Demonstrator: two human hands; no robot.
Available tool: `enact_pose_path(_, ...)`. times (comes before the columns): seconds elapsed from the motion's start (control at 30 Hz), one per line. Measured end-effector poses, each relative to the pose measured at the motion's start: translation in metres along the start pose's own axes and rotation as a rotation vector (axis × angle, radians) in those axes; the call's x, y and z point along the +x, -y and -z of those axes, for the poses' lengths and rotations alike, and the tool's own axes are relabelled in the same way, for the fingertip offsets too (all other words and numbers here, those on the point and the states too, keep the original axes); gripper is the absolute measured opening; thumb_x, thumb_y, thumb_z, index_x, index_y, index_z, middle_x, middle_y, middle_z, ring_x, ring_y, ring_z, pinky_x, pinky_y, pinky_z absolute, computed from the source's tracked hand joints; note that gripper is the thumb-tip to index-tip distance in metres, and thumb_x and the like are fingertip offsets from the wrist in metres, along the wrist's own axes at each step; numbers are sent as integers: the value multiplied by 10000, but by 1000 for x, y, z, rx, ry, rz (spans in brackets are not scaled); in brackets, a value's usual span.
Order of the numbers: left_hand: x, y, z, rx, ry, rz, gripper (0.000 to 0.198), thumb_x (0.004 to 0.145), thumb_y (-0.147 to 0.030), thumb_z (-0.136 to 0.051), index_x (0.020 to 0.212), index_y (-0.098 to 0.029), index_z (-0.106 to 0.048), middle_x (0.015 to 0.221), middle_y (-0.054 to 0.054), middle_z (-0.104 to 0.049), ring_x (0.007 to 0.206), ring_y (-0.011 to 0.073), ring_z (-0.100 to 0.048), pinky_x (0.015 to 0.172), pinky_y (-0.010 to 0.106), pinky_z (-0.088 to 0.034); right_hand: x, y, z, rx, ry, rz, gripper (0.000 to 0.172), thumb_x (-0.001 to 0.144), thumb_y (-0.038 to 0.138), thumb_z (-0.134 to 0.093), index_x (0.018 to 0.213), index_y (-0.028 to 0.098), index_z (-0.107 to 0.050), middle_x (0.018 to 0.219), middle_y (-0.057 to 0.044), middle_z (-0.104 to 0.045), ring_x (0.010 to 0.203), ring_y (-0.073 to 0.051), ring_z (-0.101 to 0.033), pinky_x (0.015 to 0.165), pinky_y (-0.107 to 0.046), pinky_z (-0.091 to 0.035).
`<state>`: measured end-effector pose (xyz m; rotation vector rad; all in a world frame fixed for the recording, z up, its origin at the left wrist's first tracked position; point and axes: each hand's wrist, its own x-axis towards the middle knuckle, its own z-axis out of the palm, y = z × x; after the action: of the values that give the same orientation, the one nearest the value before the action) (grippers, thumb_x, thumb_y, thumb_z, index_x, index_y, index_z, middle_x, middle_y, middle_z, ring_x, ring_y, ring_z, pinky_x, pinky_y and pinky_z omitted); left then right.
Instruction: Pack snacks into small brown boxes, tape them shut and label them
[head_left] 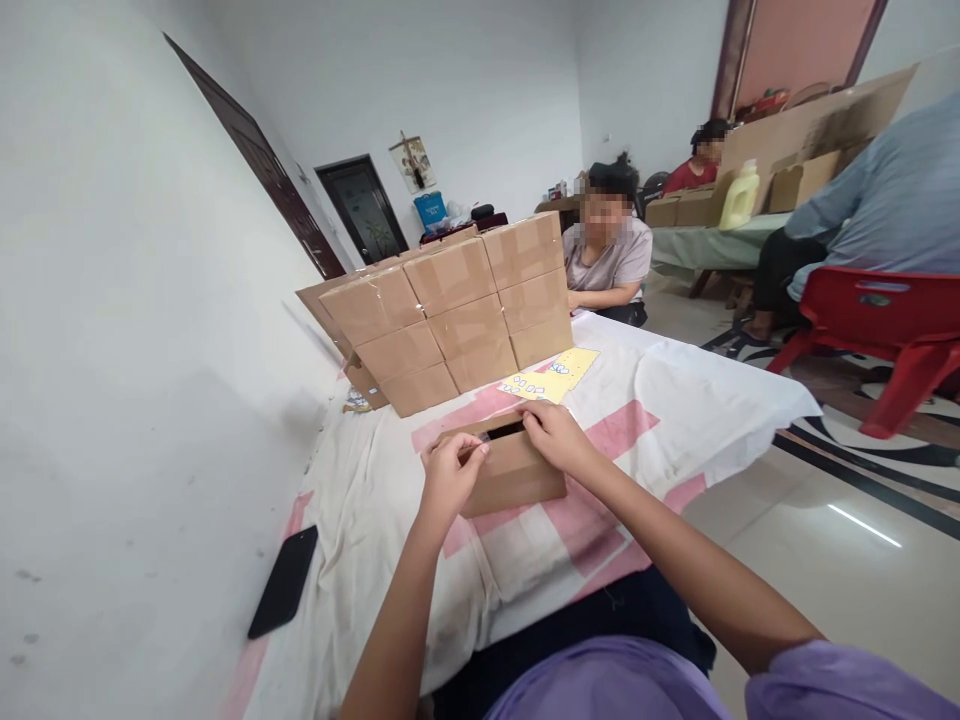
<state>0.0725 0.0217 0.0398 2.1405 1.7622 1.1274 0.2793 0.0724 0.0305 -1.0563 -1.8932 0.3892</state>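
A small brown cardboard box point(516, 482) stands on the cloth-covered table in front of me, with a dark gap in its top. My left hand point(452, 468) grips the top at its left end, thumb and fingers closed together. A small shiny bit, too small to make out, shows by those fingertips. At the right end, my right hand point(553, 436) has its fingers bent over the top edge and the thumb against the near side. Behind the box lies a yellow sheet point(571, 376) with white shapes printed on it.
Several closed cardboard boxes point(457, 310) form a stacked wall across the table's far side. A black phone point(283, 582) lies at the left edge by the wall. One person point(611, 250) sits beyond the stack; others sit at a table on the right, near a red chair point(885, 320).
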Motion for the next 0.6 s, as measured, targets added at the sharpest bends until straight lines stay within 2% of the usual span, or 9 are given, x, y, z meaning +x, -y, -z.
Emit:
enact_pose_path(0.13,9,-10,6,19,22,13,215,903,-383,-594,780,-240,-699,849,23,-766,880,229,-685,980,434,-450,-6,-2,2,16,-6,6,334,922,111,-444,1077,143,-739,1120,-105,-761,1038,-236,-695,955,-348,-500)
enact_pose_path(0.27,22,-15,12,47,37,17,184,882,-341,-620,747,-255,-711,929,21,-765,1016,265,-649,1034,465,-379,-2,-2,9,-10,51,7,349,876,79,-464,1066,154,-747,1111,-87,-768,1016,-227,-696,927,-318,-497)
enact_pose_path(0.37,31,-12,10,37,60,12,176,857,-342,-641,723,-253,-713,956,27,-745,1048,265,-628,1004,427,-401,11,0,16,-88,163,9,362,829,44,-487,1035,149,-766,1058,-94,-781,979,-235,-703,868,-302,-494)
enact_pose_path(0.53,37,-2,0,-34,77,19,192,879,-356,-581,784,-227,-686,880,24,-715,833,188,-652,798,308,-479,34,4,30,-256,396,94,337,794,10,-521,860,184,-802,905,-92,-791,854,-241,-700,771,-299,-463)
enact_pose_path(0.6,36,3,-4,-54,86,27,202,884,-369,-571,792,-222,-675,864,19,-719,809,181,-653,755,289,-478,36,3,36,-247,462,140,351,820,26,-512,868,207,-809,870,-69,-790,797,-223,-692,746,-293,-456)
